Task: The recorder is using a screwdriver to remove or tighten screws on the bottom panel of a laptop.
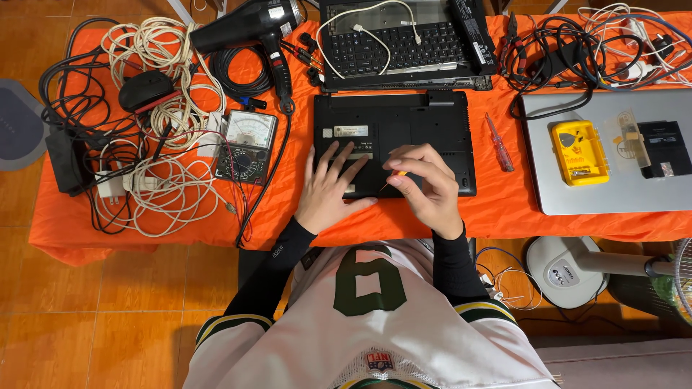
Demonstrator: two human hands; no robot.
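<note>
A black laptop [404, 126] lies bottom side up on the orange-covered table [504, 205]. My left hand [330, 189] rests flat on its near edge, fingers spread. My right hand [427, 186] is curled beside it, pinching a small orange-handled screwdriver [396, 175] whose tip points at the laptop's underside.
Behind stands an opened black laptop [404, 43] with a white cable on its keyboard. A black hair dryer [252, 29], an analog multimeter [247, 144], a black mouse [144, 90] and tangled cables [166, 144] lie left. A red screwdriver [498, 141], silver laptop [613, 180] and yellow case [579, 152] lie right.
</note>
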